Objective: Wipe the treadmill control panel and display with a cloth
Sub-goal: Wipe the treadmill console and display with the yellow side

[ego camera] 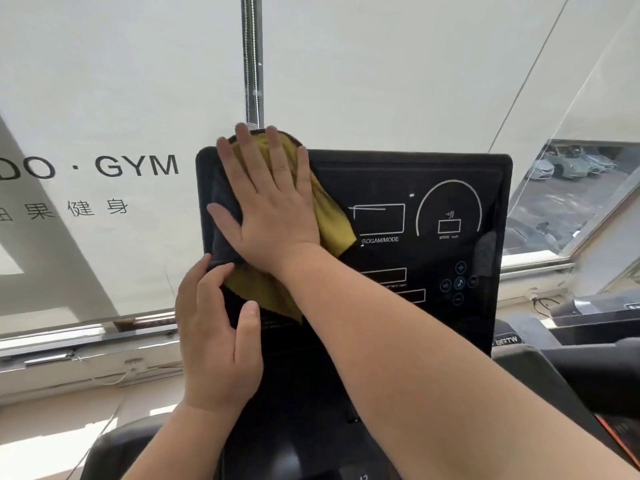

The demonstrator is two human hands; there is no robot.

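The treadmill's black display panel (pixel 408 188) stands upright in front of me, with white outlines, a speed dial and round buttons at its right. A yellow cloth (pixel 329 216) with a grey side lies flat against the panel's upper left part. My right hand (pixel 266 206) presses on the cloth with fingers spread, palm flat. My left hand (pixel 214 334) rests on the panel's left edge just below, its fingertips touching the cloth's lower corner. The panel's left half is hidden behind the cloth and my hands.
A white roller blind (pixel 104 98) printed with "GYM" hangs behind the panel, its bead chain (pixel 252 64) just above the cloth. A window sill (pixel 86 344) runs behind. At the right stands another treadmill (pixel 571 344), with a window onto parked cars (pixel 568 164).
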